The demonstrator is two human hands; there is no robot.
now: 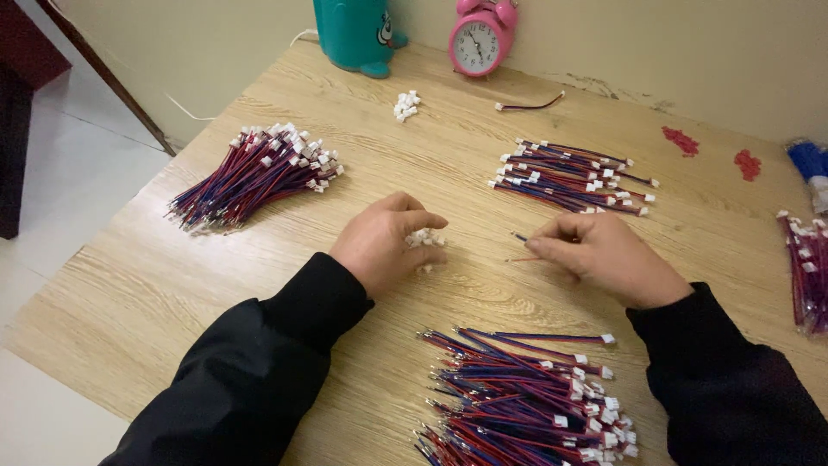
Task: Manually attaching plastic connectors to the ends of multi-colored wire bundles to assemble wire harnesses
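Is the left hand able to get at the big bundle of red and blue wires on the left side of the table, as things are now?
Probably yes. The left hand rests on small white connectors, and only bare table lies between it and the bundle; nothing blocks the way.

Soft, even indoor light fell from above, slightly dim and warm. The wooden table (pixel 259 285) showed no glare. Faint, short shadows lay under the left hand (pixel 384 242) and right hand (pixel 604 255). The black sleeves (pixel 259 371) lost detail in darkness. Focus held mid-frame; the far right edge looked slightly soft.
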